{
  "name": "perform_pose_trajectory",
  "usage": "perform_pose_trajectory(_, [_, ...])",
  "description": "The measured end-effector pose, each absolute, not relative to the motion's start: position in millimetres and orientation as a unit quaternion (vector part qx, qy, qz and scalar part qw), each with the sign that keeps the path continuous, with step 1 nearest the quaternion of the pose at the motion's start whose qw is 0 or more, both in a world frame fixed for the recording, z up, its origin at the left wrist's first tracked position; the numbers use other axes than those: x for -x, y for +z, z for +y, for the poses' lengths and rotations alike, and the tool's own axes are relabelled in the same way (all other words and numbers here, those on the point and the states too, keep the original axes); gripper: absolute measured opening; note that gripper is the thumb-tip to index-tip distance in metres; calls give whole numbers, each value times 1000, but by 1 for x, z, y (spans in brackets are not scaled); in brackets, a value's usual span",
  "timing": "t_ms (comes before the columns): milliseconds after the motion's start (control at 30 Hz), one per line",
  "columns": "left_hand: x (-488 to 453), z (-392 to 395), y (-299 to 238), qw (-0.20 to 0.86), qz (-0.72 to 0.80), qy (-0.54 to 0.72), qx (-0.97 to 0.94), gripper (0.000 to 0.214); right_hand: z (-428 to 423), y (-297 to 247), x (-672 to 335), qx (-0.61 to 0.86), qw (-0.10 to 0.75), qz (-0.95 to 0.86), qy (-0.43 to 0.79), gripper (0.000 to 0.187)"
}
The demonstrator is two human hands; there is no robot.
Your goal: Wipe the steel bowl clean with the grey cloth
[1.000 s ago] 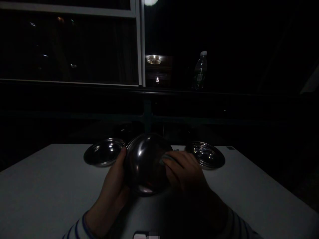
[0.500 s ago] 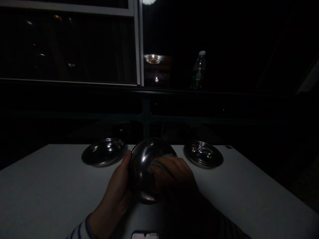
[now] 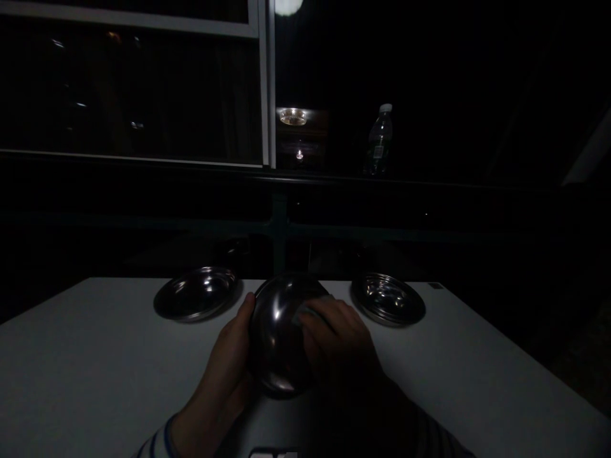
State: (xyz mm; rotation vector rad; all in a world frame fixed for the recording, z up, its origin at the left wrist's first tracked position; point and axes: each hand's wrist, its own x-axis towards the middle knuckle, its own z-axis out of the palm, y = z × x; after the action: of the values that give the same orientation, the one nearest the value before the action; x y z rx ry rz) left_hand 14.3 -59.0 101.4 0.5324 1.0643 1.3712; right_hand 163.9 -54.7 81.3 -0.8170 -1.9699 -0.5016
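Note:
A shiny metal bowl (image 3: 277, 343) is held up over the table, its rounded outside facing me. My left hand (image 3: 229, 356) grips it by the left rim, thumb on the edge and fingers behind. Against the right side of the bowl, my right hand (image 3: 338, 337) is closed and presses a small pale cloth (image 3: 305, 310); most of that cloth is hidden by the fingers. Dim light and slight blur make its exact kind hard to see.
On the white table (image 3: 119, 369) lie a metal dish (image 3: 195, 296) at the far left and stacked metal dishes (image 3: 389, 300) at the far right. A phone-like object (image 3: 272, 454) shows at the bottom edge. Behind, a plastic bottle (image 3: 379, 143) stands by the window.
My right hand has shifted slightly to the right on the bowl with the cloth. My left hand keeps its grip. The whole view has dropped slightly in frame.

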Motion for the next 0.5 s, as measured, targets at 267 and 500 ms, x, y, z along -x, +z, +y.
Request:
perform_pose_trajectory(267, [-12,-57,106,584,477,618,-223,22,-43,79,-174,394,448,-777,-202,19])
perform_pose_trajectory(500, [-10,-57,104,593,475,604,-238,22,-47,78,-169,343,454,-800,-191,19])
